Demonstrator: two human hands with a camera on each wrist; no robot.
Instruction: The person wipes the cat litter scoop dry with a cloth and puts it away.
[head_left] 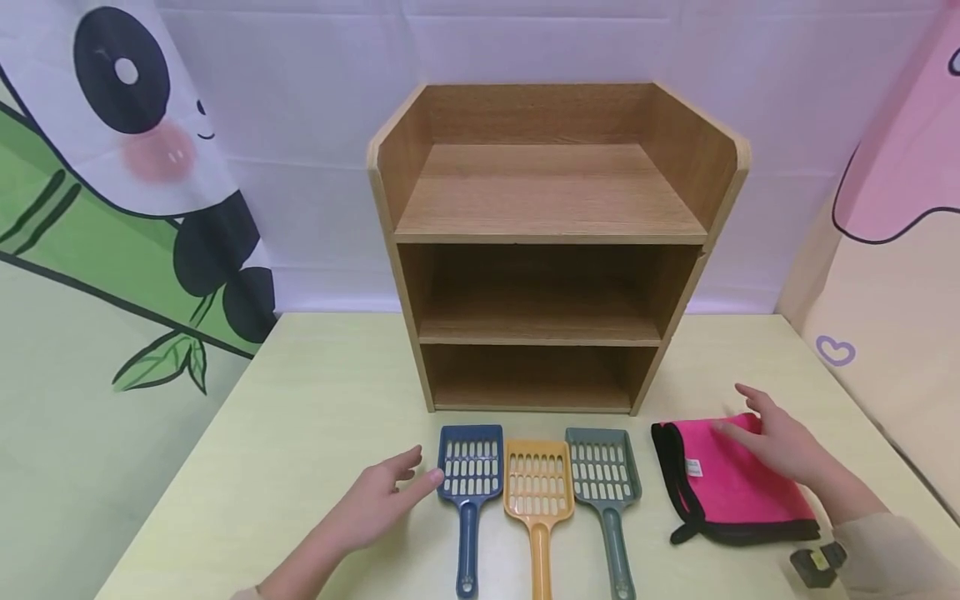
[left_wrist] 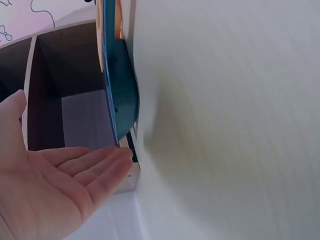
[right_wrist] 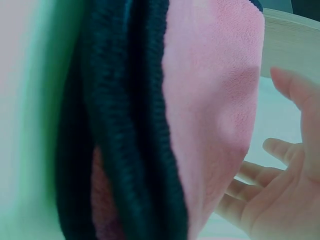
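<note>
Three slotted litter scoops lie side by side on the table: a blue scoop (head_left: pixel 468 542) at left, an orange-yellow scoop (head_left: pixel 539 546) in the middle and a grey-green scoop (head_left: pixel 616 542) at right. My left hand (head_left: pixel 378 506) is beside the blue scoop's head, holding nothing, its fingers loosely extended; whether the thumb touches the rim I cannot tell. To the right lies a folded pink cloth (head_left: pixel 750 492) with black edging, a white tag and a hanging loop. Over its upper right part is my right hand (head_left: pixel 783 446), fingers spread. In the right wrist view, the cloth (right_wrist: pixel 215 75) is not gripped.
A wooden shelf unit (head_left: pixel 547 192) with a top ledge and two bare compartments stands behind the scoops on the pale table (head_left: pixel 330 400). A small black object (head_left: pixel 816 565) is by my right cuff. Printed cloth backdrops enclose the back and sides.
</note>
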